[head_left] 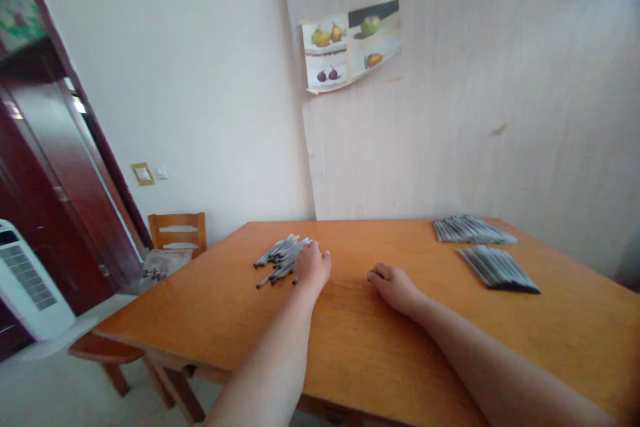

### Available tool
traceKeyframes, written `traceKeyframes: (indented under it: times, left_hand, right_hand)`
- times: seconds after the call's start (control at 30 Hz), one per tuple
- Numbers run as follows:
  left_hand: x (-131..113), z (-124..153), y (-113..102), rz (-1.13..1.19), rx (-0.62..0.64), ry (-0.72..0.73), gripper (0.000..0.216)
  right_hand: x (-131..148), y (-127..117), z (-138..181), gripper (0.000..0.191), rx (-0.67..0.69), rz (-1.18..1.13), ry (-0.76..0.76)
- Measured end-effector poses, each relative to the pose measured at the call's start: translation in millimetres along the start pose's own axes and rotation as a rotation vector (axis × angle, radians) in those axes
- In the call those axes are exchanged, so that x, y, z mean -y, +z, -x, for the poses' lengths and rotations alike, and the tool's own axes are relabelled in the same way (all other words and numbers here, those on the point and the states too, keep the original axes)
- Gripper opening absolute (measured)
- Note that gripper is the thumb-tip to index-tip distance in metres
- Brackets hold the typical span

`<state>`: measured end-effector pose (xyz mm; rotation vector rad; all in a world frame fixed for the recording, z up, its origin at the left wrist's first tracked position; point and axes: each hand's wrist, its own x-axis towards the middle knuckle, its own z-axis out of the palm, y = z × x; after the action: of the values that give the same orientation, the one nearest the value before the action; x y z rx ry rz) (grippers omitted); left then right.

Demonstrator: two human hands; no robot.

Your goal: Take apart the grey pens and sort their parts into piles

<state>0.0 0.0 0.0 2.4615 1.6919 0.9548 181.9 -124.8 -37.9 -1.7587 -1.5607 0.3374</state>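
A loose pile of slim pens (280,257) with clear barrels and dark ends lies on the left half of the wooden table. Over the pile's right end is my left hand (314,263), palm down, its thumb apart from the bent fingers. Its fingertips are partly hidden, and no pen shows lifted in it. My right hand (394,285) rests near the table's middle, fingers curled closed with the thumb against them. Whatever may be inside that hand is hidden.
Two flat bundles of similar pens, a rear bundle (473,229) and a nearer bundle (499,269), lie at the table's (350,340) right. A wooden chair (177,230) holding a plastic bag (165,261) stands left. The wall (225,80) borders the far edge.
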Motion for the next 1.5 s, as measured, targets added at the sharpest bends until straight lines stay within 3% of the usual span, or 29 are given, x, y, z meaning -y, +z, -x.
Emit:
traceKeyframes:
  times: [0.5,0.9,1.1,1.37,1.5]
  left_hand:
    - [25,1,3,-0.206,0.144,0.019,0.026]
    - [41,-8,8,-0.329,0.094,0.073,0.023]
    - [45,-11,10,-0.304,0.186,0.119,0.024]
    - [50,-15,17,-0.247,0.222,0.161,0.021]
    - [41,-11,14,-0.208,0.216,0.199,0.02]
  right_hand:
    - [6,-3,8,0.023,0.023,0.032,-0.02]
    - [15,-5,6,0.019,0.001,0.114,0.037]
    - [19,-5,6,0.021,0.016,0.138,0.05]
    - [24,-7,7,0.022,0.037,0.157,0.059]
    - [20,-7,7,0.02,0.017,0.109,0.038]
